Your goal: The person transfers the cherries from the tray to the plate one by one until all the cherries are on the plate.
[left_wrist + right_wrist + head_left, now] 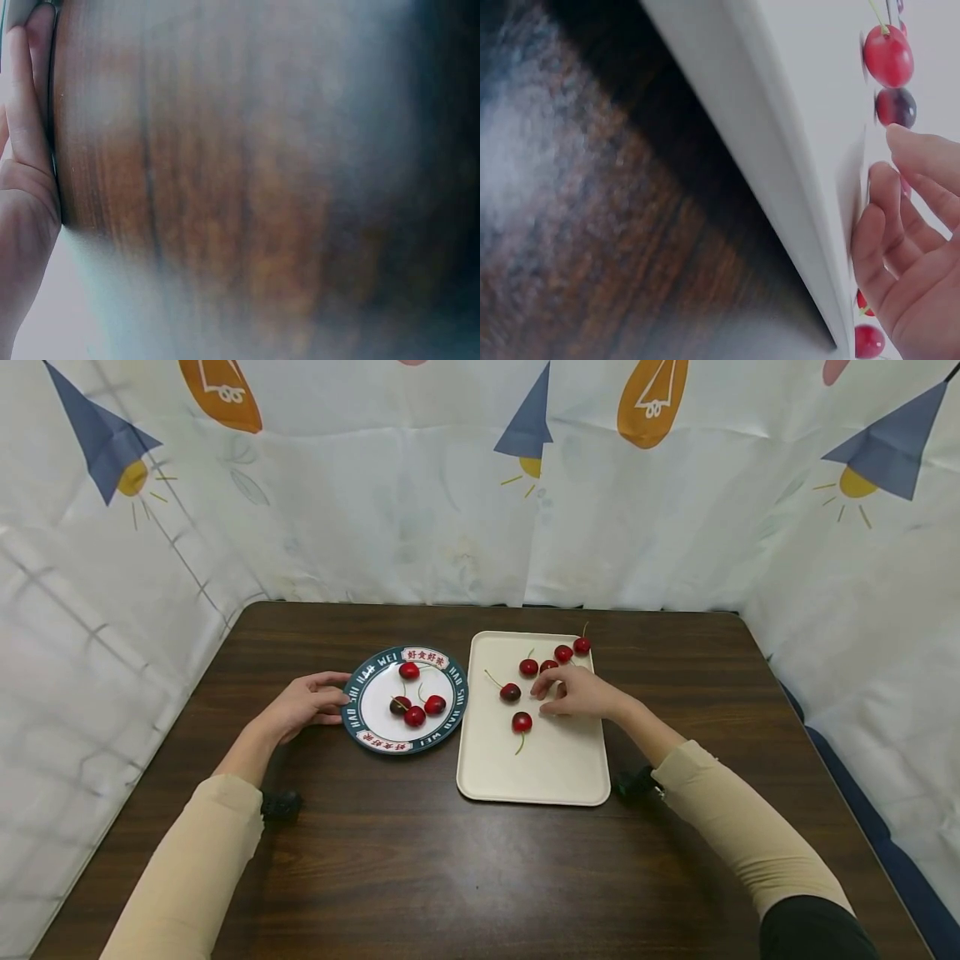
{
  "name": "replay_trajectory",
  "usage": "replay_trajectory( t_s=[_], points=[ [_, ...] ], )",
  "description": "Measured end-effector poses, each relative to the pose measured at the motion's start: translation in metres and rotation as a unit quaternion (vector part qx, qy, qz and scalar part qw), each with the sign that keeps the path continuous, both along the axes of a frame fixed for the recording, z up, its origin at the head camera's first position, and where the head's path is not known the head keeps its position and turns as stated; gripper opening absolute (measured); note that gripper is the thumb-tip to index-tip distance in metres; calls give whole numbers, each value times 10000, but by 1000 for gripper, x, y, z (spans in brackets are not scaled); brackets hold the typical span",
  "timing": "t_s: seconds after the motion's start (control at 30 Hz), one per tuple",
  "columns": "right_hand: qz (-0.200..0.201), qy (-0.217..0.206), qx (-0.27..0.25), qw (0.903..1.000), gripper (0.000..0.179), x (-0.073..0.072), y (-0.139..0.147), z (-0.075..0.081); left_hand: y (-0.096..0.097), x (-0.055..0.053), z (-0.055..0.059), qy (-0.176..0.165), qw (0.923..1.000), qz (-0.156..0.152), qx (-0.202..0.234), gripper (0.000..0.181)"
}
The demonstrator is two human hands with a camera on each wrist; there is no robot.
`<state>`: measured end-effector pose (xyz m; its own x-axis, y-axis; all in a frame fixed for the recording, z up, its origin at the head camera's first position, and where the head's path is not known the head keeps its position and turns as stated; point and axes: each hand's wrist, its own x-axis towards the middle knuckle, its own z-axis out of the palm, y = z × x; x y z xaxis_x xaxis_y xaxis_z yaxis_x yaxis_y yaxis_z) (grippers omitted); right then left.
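A round plate (372, 744) with a dark teal patterned rim holds several red cherries (415, 717) in its white middle. My left hand (311, 706) rests at the plate's left rim, fingers rather straight. On the cream rectangular tray (555, 772) lie more cherries, including a dark one (510, 692) and a red one (522, 722) with its stem toward me. My right hand (576, 693) hovers over the tray's right half, fingers loosely bent with a gap to the thumb. In the right wrist view, a dark cherry (896, 107) sits just beyond the fingertips; nothing shows between them.
Plate and tray stand side by side on a dark wooden table (420, 877), their edges close together. Several cherries cluster at the tray's back right corner, one (581, 646) at its very edge. A patterned white curtain (450, 527) hangs behind the table.
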<state>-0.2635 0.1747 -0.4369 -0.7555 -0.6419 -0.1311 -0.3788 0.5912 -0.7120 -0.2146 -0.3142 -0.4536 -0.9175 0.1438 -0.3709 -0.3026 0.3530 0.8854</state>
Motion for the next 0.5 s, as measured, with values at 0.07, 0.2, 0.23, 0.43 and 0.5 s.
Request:
replay_trajectory(
  t_s=[0.07, 0.2, 0.23, 0.43, 0.5],
  points=[
    [-38, -12, 26, 10000, 23, 0, 1, 0, 0, 0, 0, 14, 10000, -11, -8, 63],
    [-94, -2, -45, 9999, 24, -1, 3, -1, 0, 0, 0, 25, 10000, -13, -25, 62],
    [-115, 10, -82, 9999, 25, -1, 4, -1, 0, 0, -1, 25, 10000, -14, -28, 63],
    [-416, 414, -276, 9979, 21, -4, 7, -2, 0, 0, -1, 19, 10000, -10, -37, 63],
    [-660, 545, -361, 9957, 19, -5, 8, -1, 0, 0, 0, 10, 10000, -7, -36, 63]
  ],
)
